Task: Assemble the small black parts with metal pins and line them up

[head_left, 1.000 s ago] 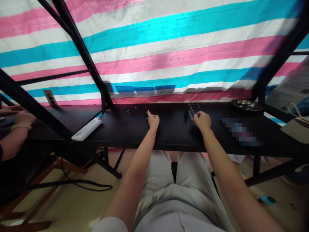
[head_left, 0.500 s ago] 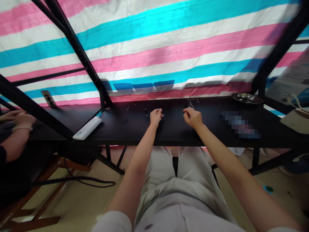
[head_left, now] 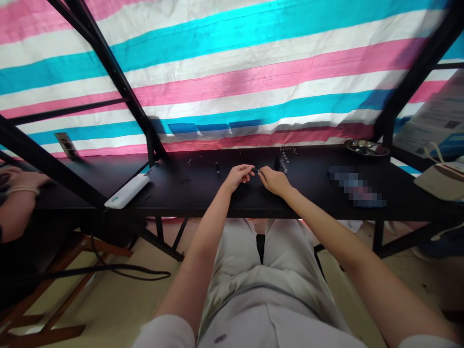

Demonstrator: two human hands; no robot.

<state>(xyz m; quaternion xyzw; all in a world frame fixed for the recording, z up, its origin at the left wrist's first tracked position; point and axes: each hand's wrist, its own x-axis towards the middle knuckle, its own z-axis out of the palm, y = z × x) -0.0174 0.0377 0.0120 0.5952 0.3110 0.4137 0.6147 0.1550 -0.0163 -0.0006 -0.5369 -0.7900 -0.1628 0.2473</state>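
Observation:
My left hand [head_left: 239,176] and my right hand [head_left: 274,180] meet above the middle of the black tabletop, fingertips almost touching. A small dark piece [head_left: 256,170] shows between them, in the pinched fingers of my right hand. The left fingers are pinched too, against its other end; what they hold is too small to make out. Just beyond my right hand stand several small clear-and-grey pieces [head_left: 284,163] in rows beside a dark block [head_left: 277,163]. One small black cylinder [head_left: 217,167] with a pale end is left of my left hand.
A long white case [head_left: 127,191] lies at the left by the black frame post. A shiny metal dish [head_left: 367,148] sits at the back right, behind a blurred-out item [head_left: 357,187]. A beige bag [head_left: 440,180] is at the right edge. Another person's hands [head_left: 25,179] are far left.
My right hand has moved left, away from the rows of small pieces, to meet my left hand. The small dark piece now shows between the fingertips. The view has shifted slightly.

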